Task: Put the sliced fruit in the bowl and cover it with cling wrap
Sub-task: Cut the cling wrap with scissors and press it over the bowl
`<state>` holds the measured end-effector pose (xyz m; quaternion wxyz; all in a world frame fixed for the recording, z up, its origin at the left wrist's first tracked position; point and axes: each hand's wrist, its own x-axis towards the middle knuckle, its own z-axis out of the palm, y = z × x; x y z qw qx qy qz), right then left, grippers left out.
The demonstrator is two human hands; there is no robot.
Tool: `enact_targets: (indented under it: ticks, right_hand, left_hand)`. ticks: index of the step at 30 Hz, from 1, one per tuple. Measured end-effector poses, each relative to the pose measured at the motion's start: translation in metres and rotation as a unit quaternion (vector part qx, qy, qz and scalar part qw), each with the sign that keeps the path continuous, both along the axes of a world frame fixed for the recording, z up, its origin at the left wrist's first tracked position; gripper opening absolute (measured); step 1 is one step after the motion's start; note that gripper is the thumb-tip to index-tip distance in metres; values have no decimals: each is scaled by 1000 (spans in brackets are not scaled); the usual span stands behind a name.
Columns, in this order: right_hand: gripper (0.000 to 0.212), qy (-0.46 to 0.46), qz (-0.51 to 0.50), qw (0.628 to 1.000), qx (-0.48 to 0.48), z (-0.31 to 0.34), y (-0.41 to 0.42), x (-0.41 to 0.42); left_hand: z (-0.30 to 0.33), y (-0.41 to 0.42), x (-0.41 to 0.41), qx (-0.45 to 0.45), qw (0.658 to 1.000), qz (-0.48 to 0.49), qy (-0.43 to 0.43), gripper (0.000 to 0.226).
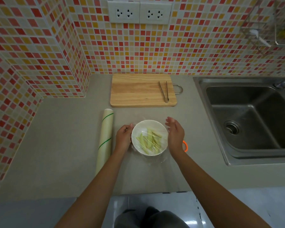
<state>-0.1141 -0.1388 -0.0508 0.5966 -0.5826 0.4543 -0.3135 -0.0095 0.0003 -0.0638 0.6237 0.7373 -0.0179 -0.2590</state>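
Table (64,145): board (138,91) pushed back with tongs (164,92) on it, roll (104,140) parked left. Bowl (149,137) near the front edge, fruit (149,139) inside under wrap (161,160). Left hand (124,137) curled, pressing film against the bowl's side; right hand (175,134) open beside it, likely smoothing.

The grey counter (64,145) holds a wooden board (138,91) near the wall, a wrap roll (105,137) on the left, and a white bowl (138,129) (wrap over it) beside the roll.
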Motion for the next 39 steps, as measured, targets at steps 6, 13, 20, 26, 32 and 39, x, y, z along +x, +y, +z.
enact_targets:
  ticks: [6, 13, 20, 26, 32, 39]
  right_hand:
    - [29, -39, 121, 985, 118, -9, 4, -4]
    - [30, -39, 140, 983, 114, -10, 5, -7]
    - [34, -40, 132, 983, 121, -9, 6, -5]
    - [38, -2, 106, 988, 108, -1, -4, -5]
    - [43, -1, 180, 984, -1, 31, -18, 8]
    - [36, 66, 276, 959, 8, 24, -12, 13]
  left_hand:
    - [-3, -7, -5, -4, 998, 32, 46, 25]
    - [5, -6, 1, 21, 991, 9, 135, 25]
    - [6, -19, 7, 148, 985, 8, 91, 20]
    - [15, -12, 3, 135, 976, 109, -133, 24]
    - [22, 3, -34, 37, 975, 75, -205, 37]
    - [12, -11, -52, -10, 992, 41, -119, 49]
